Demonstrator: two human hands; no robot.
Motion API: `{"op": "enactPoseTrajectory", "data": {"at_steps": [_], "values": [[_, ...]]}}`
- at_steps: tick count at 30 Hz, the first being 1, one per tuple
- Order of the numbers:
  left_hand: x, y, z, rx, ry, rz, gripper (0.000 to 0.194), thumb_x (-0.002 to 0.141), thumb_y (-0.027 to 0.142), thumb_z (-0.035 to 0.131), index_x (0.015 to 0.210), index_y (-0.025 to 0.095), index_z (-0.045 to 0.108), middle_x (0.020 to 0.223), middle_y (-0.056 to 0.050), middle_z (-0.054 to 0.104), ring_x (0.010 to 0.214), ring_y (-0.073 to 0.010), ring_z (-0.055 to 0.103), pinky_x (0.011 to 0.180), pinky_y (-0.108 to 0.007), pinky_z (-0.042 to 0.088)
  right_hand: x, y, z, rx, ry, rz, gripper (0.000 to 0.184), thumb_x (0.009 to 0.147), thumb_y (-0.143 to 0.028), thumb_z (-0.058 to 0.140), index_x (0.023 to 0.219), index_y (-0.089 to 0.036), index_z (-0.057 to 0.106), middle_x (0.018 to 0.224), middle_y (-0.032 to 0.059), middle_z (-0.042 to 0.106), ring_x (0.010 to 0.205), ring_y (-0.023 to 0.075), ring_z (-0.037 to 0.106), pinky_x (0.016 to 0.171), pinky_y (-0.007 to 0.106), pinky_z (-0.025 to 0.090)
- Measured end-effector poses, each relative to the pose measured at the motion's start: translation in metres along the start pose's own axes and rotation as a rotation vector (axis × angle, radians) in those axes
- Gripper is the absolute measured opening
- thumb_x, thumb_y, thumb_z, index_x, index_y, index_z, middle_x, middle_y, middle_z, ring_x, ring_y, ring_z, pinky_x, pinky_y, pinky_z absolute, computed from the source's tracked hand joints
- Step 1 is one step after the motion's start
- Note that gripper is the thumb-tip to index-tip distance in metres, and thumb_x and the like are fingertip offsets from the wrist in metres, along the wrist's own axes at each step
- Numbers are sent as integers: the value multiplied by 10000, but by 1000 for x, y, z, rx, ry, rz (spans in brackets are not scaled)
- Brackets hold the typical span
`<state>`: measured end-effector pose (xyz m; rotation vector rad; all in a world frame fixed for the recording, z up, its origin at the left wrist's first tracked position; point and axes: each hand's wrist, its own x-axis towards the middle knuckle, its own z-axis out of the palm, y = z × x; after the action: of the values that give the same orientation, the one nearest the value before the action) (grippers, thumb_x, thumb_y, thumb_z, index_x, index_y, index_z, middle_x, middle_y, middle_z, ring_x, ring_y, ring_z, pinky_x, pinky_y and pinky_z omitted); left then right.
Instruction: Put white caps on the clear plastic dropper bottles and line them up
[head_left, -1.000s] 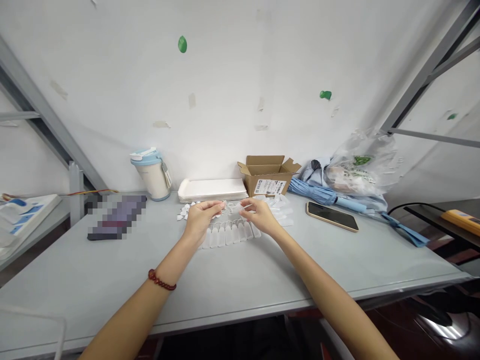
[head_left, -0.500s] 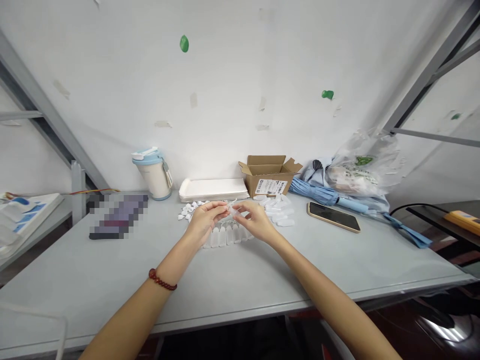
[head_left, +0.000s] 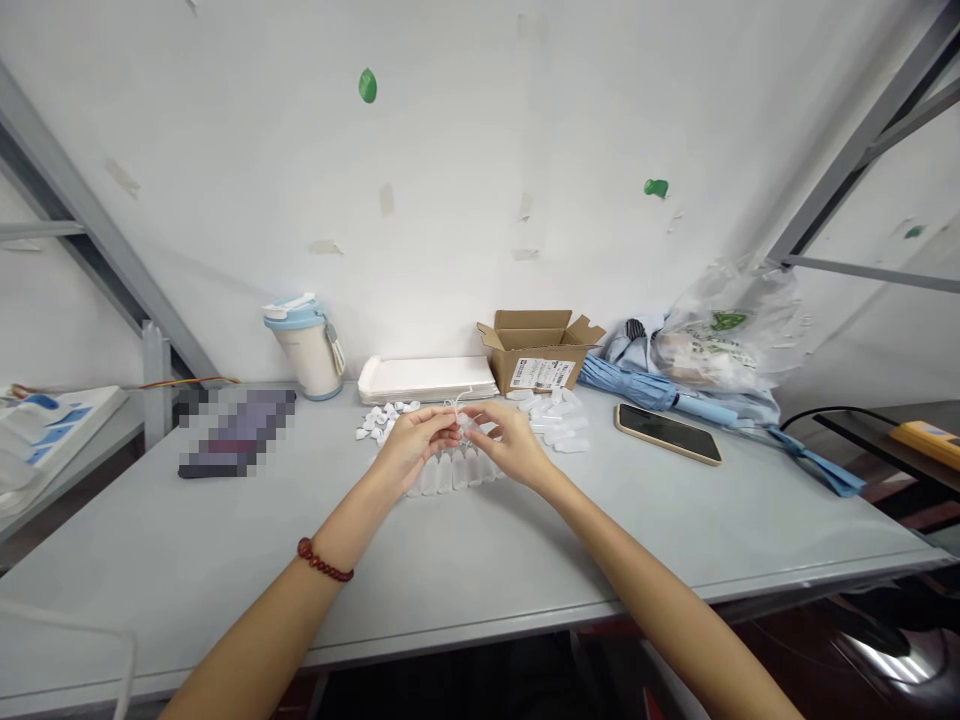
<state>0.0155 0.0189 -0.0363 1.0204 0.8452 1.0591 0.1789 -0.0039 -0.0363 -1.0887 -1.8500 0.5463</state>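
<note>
My left hand (head_left: 414, 440), a beaded bracelet on its wrist, and my right hand (head_left: 510, 440) meet over the middle of the table. Pinched between their fingertips is a small clear plastic piece (head_left: 466, 422). A thin white string (head_left: 463, 394) sticks up from it. Its exact kind is too small to make out. Just below my fingers lies a row of translucent plastic pieces (head_left: 453, 474), partly hidden by my hands. Small white pieces (head_left: 373, 424) are scattered beyond my left hand. More clear plastic pieces (head_left: 559, 424) are heaped to the right of my right hand.
An open cardboard box (head_left: 536, 350) and a white tray-like stack (head_left: 431, 378) stand by the wall. A cream tumbler (head_left: 311, 355) is at left. Rightward lie a phone (head_left: 667, 434), a folded blue umbrella (head_left: 634, 382) and a plastic bag (head_left: 727, 335).
The white string now stands up higher above my fingertips. My right fingers have shifted slightly closer to my left ones, and both hands still hold the clear piece.
</note>
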Motion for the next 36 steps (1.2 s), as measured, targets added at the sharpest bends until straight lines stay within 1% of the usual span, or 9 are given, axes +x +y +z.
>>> {"op": "enactPoseTrajectory", "data": {"at_steps": [6, 9, 13, 20, 25, 28, 31, 33, 36], "values": [[-6, 6, 7, 161, 30, 65, 262, 645, 357, 730, 794, 144, 698, 793, -50, 663, 694, -148, 600, 602, -256, 484, 1, -2, -2, 31, 26, 45, 222, 774, -158, 588, 985, -199, 641, 942, 43, 645, 865, 158, 615, 612, 222, 487], [-7, 6, 8, 265, 25, 111, 262, 639, 359, 732, 799, 155, 697, 807, -45, 661, 713, -150, 583, 594, -245, 469, 1, -2, -2, 42, 31, 48, 187, 778, -170, 590, 955, -195, 645, 918, 40, 647, 831, 151, 620, 588, 213, 480], [-8, 6, 9, 321, 20, 134, 252, 641, 362, 726, 790, 161, 690, 785, -34, 655, 729, -153, 571, 593, -241, 460, 1, -1, 0, 87, 40, 62, 158, 784, -226, 595, 930, -184, 640, 924, 52, 648, 828, 161, 626, 569, 215, 481], [-6, 5, 8, 375, 13, 171, 283, 673, 384, 694, 831, 149, 691, 793, -41, 653, 736, -152, 565, 588, -234, 459, 2, 0, 1, 270, 18, 178, 204, 758, -287, 620, 916, -159, 632, 947, 72, 656, 820, 183, 632, 552, 246, 516], [-7, 4, 9, 426, 7, 175, 312, 696, 396, 658, 885, 152, 705, 868, -57, 675, 748, -161, 577, 586, -238, 468, 5, -3, -6, 370, -43, 247, 259, 735, -348, 634, 890, -140, 629, 848, 59, 648, 717, 158, 616, 479, 228, 514], [-6, 3, 8, 500, 15, 177, 315, 705, 402, 633, 877, 150, 710, 858, -59, 686, 741, -166, 585, 589, -244, 471, 7, -2, -13, 344, -43, 287, 225, 723, -326, 643, 822, -125, 623, 754, 39, 626, 613, 126, 583, 445, 218, 509], [-3, 2, 5, 599, 56, 193, 319, 703, 413, 613, 847, 145, 709, 799, -56, 687, 721, -174, 594, 581, -249, 468, 10, 3, -24, 258, -35, 351, 148, 717, -259, 632, 756, -119, 605, 697, 29, 608, 562, 115, 563, 410, 211, 498], [-1, 3, 1, 650, 94, 206, 328, 696, 417, 603, 841, 141, 703, 780, -58, 686, 722, -184, 606, 578, -253, 468, 11, 6, -33, 172, -60, 397, 89, 710, -207, 620, 722, -122, 597, 672, 27, 608, 563, 117, 567, 396, 196, 485], [1, 12, -9, 753, 130, 215, 322, 699, 405, 573, 837, 141, 694, 783, -63, 695, 722, -196, 622, 606, -267, 469, 12, 10, -48, 17, -133, 460, 42, 706, -162, 604, 694, -122, 606, 661, 27, 628, 529, 108, 569, 395, 182, 462]]}}
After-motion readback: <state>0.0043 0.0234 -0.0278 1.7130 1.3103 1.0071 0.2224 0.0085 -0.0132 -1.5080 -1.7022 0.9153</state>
